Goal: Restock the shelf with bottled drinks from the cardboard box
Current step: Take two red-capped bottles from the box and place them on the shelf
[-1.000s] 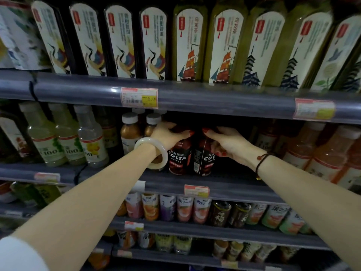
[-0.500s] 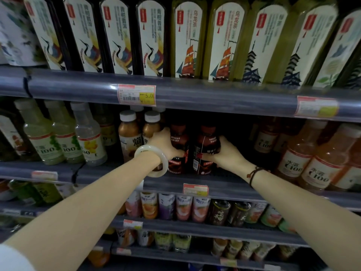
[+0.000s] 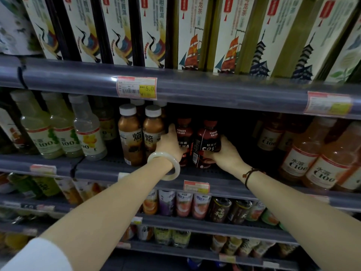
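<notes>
Left grip (image 3: 170, 143) wraps the left Costa bottle (image 3: 184, 132), right grip (image 3: 224, 151) the right Costa bottle (image 3: 208, 137); push both squarely back along the shelf (image 3: 214, 178), upright.

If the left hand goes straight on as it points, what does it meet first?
Probably nothing soon: beside the left dark bottle it holds, the left hand points into the shelf's dark back. Depth is unclear.

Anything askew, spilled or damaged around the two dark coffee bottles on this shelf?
Nothing stands out: left coffee bottle in the left hand, right coffee bottle in the right hand, both roughly upright on the shelf, no spill.
</notes>
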The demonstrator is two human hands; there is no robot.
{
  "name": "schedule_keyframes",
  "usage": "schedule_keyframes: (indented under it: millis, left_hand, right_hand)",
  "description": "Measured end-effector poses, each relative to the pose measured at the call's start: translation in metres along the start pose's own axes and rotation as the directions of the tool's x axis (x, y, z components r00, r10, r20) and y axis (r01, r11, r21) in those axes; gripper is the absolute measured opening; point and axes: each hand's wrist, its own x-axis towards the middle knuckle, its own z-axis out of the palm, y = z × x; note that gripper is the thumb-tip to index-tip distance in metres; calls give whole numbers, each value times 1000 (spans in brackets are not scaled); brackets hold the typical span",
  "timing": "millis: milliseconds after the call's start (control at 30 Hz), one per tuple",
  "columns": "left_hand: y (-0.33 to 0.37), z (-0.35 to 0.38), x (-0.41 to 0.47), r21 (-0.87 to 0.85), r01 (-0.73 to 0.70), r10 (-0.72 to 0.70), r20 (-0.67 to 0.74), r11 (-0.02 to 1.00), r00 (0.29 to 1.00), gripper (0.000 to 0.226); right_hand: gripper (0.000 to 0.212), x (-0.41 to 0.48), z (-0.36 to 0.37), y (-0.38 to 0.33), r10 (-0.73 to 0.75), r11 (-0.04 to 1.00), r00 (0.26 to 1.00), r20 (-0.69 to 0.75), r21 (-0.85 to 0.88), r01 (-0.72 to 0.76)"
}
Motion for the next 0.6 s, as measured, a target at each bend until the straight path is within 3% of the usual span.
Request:
schedule_keyframes:
  millis: [367, 600]
  left_hand:
    - [10, 16, 30, 43, 93, -92, -21, 995, 996, 68]
    - [6, 20, 33, 6, 51, -51, -47, 999, 998, 68]
  right_hand:
    - [64, 29, -1, 0, 32, 995, 998, -51, -90, -37]
    - [59, 33, -2, 4, 6, 998, 999, -43, -68, -9]
